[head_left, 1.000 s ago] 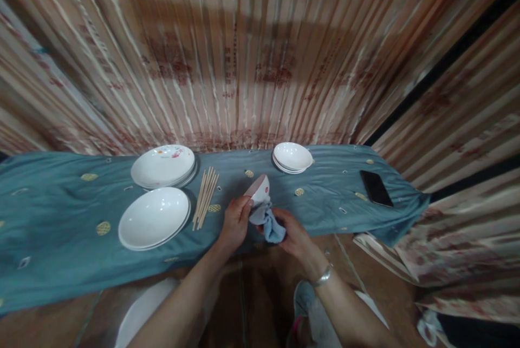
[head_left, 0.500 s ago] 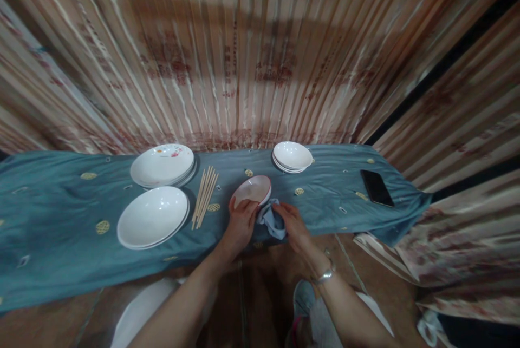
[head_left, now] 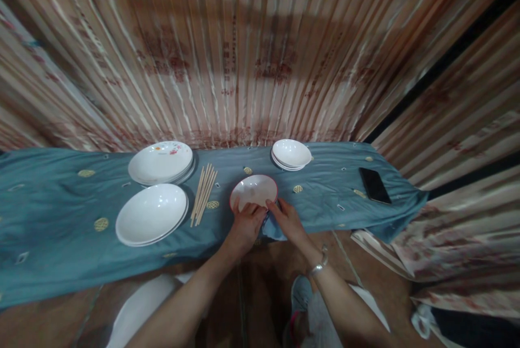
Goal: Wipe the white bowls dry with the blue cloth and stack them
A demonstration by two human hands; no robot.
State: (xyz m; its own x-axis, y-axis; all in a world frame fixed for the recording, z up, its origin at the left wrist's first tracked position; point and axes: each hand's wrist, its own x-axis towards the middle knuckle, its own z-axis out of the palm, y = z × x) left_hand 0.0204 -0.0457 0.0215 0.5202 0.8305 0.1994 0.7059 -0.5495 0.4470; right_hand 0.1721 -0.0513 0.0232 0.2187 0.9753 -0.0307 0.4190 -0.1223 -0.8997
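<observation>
A white bowl with a red rim (head_left: 255, 188) is tilted towards me near the front of the table. My left hand (head_left: 248, 222) grips its near left side, fingers over the rim. At the bowl's near right edge is my right hand (head_left: 287, 218), thumb on the rim and fingers closed round a light blue cloth (head_left: 274, 229). Part of the cloth hangs below the hand, against the outside of the bowl; the rest is hidden. Several wooden chopsticks (head_left: 204, 194) lie left of the bowl.
Stacked white bowls (head_left: 152, 214) and flower-patterned plates (head_left: 161, 161) stand at the left. Small white bowls (head_left: 291, 153) are stacked at the back. A black phone (head_left: 374, 185) lies right on the blue tablecloth (head_left: 329, 180). A pleated curtain (head_left: 244, 66) hangs behind.
The bowl has turned a little, showing more of its inside. My right hand has moved left, bringing the cloth from beside the bowl onto its near right edge.
</observation>
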